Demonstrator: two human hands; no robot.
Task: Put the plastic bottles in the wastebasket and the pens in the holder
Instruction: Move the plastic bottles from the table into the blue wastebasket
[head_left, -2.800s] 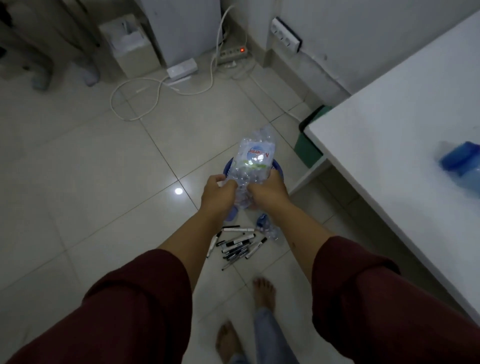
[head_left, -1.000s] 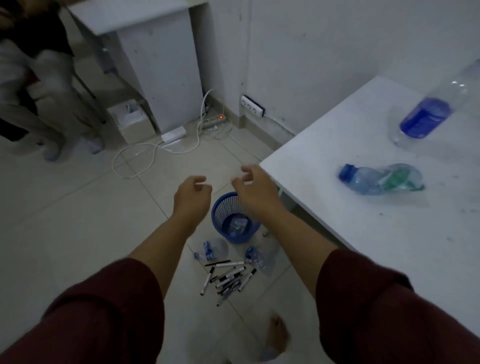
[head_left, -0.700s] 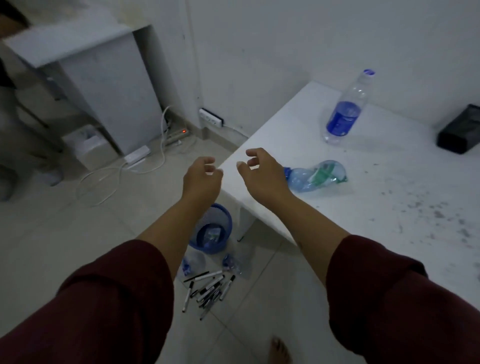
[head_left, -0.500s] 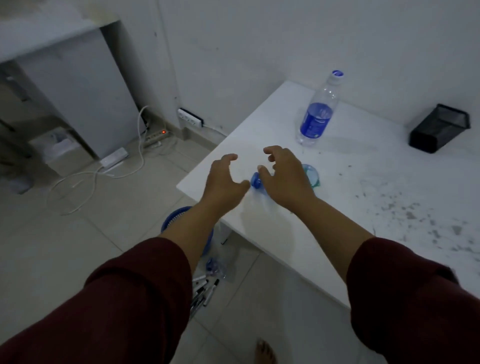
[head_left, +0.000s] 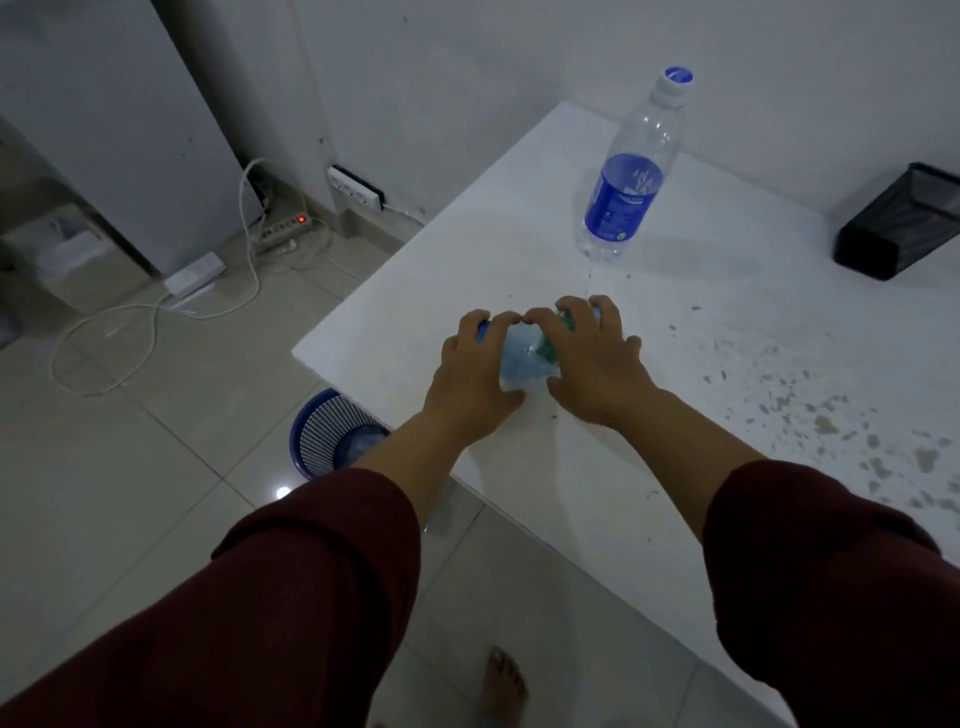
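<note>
You're closing both hands on the crumpled bottle (head_left: 524, 358) lying on its side at the centre of the frame, near the counter (head_left: 675, 415) corner. Your left hand (head_left: 475, 371) is wrapping the blue-capped end, your right hand (head_left: 597, 364) is covering the green-labelled end, fingers curled over the top, thumbs tucked beneath. It's looking thin, empty and light, already dented, so it'll be giving and crackling under pressure; grip the middle firmly, since that slick plastic could be squirting out sideways. Upper right of centre, the upright bottle (head_left: 631, 171) with the blue label is standing well apart, waiting. The black mesh holder (head_left: 898, 228) is lying tipped at the right edge. Lower left of your hands, the blue wastebasket (head_left: 324, 436) is sitting on the floor, partly tucked under the counter edge.
</note>
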